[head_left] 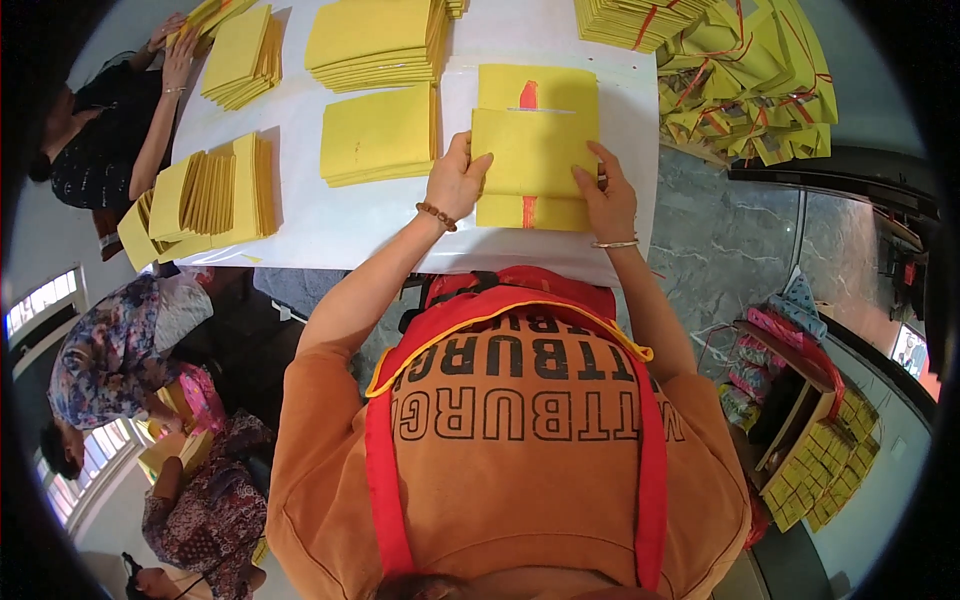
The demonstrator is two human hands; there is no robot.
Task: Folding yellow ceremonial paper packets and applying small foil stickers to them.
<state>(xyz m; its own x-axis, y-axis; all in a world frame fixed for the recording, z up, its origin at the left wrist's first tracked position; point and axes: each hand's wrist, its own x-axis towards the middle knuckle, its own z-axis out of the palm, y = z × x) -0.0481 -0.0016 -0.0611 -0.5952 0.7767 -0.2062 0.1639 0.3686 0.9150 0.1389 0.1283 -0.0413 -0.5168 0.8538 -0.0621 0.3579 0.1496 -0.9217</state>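
Observation:
A yellow paper sheet [535,150] lies folded over a larger yellow sheet [540,90] with a red strip, on the white table [330,220]. My left hand [456,180] presses the folded sheet's left edge, fingers curled over it. At the sheet's right edge, my right hand [605,195] pinches the paper with its thumb on top. A beaded bracelet is on my left wrist, a thin bangle on my right.
Stacks of yellow sheets [378,135] lie left of my hands, more [375,40] farther back, fanned piles [205,195] at the left. A heap of tied yellow bundles [750,80] sits at right. Another person [120,120] works at far left; seated people [130,350] below left. A box [810,450] stands on the floor at right.

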